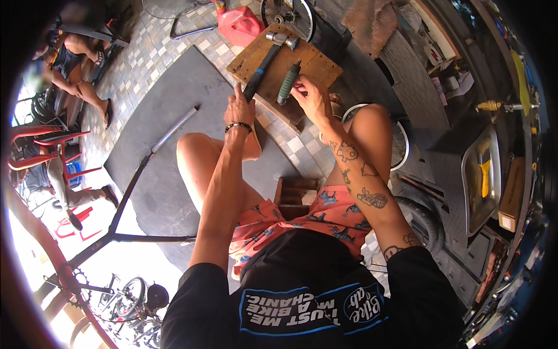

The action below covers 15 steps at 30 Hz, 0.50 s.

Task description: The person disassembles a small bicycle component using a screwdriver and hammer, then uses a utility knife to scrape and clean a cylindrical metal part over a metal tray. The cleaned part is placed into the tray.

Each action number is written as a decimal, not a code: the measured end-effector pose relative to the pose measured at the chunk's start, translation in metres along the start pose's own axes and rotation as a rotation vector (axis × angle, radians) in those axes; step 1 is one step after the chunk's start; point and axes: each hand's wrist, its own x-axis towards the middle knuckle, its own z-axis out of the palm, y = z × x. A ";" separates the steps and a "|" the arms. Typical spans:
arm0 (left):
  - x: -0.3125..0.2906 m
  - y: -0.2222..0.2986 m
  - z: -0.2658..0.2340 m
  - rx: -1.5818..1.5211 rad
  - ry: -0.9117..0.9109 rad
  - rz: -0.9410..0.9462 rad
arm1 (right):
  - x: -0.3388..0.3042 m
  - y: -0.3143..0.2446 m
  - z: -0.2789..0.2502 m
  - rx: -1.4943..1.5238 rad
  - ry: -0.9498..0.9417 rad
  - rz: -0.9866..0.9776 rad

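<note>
My left hand (237, 109) is wrapped round the dark handle of a hammer (268, 64). The hammer's metal head rests over the far part of a worn wooden block (321, 65). To the right of the hammer, my right hand (314, 100) pinches a dark green ribbed cylinder with a black end (287, 86), shaped like a tool handle or grip. It points away from me, tilted, over the block's near edge. The exact kind of this piece cannot be made out.
A dark mat (174, 99) covers the floor at left, with a bicycle frame (125, 198) over it. A red jug (238, 26) and a wheel (289, 14) stand beyond the block. At right is a metal tray (482, 174). Two other people sit at far left.
</note>
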 end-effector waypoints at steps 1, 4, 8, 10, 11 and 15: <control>0.001 0.005 -0.004 0.049 0.011 0.045 | 0.000 -0.001 0.000 0.020 0.018 -0.018; 0.000 0.022 -0.031 0.114 -0.038 0.069 | 0.001 -0.003 0.000 0.033 0.073 -0.062; -0.045 0.022 -0.088 -0.100 0.052 0.140 | 0.001 -0.002 -0.002 -0.029 0.083 -0.076; -0.080 0.018 -0.115 -0.157 -0.078 0.158 | 0.002 -0.002 -0.003 -0.038 0.077 -0.094; -0.096 0.018 -0.126 -0.224 -0.234 0.096 | 0.002 -0.001 -0.002 -0.039 0.082 -0.082; -0.153 0.027 -0.142 -0.265 -0.183 0.246 | 0.001 0.000 0.001 -0.108 0.093 -0.077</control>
